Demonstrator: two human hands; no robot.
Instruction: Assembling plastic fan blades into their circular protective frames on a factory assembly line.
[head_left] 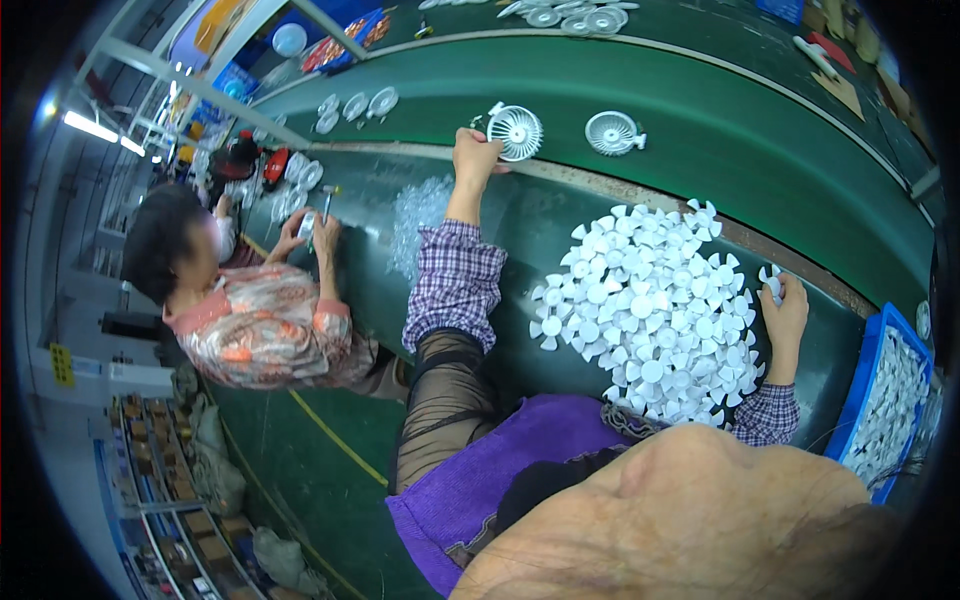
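While the left hand (475,160) pinches a fan housing (517,135), the right hand (787,314) pinches a propeller (774,287)

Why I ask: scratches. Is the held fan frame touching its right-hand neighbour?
Apart: the head view shows green belt between the held frame and its neighbour.

From here, the dark green counter (525,240) carries a heap of white fan blades (650,310) and, farther left, small clear pieces (418,222); the green belt (740,150) beyond bears round white guards (612,133)
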